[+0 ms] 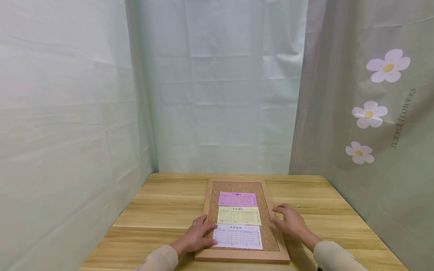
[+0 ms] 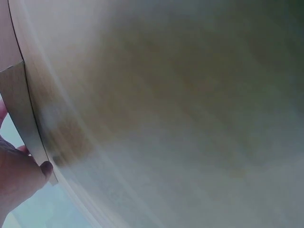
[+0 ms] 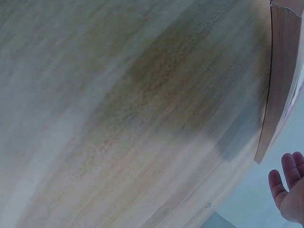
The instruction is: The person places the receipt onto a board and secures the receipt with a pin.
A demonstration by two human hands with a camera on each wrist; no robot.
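Note:
A cork board (image 1: 271,237) in a wooden frame lies on the table, with a pink printed slip (image 1: 238,200), a yellow one (image 1: 239,216) and a white one (image 1: 237,238) in a column. My left hand (image 1: 196,236) rests over the frame's left side, thumb and a fingertip at the left edge of the white slip. In the left wrist view the hand (image 2: 21,173) shows beside the frame (image 2: 26,114). My right hand (image 1: 292,223) is at the frame's right side, fingers loosely bent and holding nothing. The right wrist view shows its fingers (image 3: 289,171) spread past the frame (image 3: 282,71).
A small pale green pin-like object (image 1: 298,206) lies on the wooden table (image 1: 162,203), right of the board beyond my right hand. Pale curtains (image 1: 223,94) hang behind and on both sides, the right one with printed flowers (image 1: 388,67).

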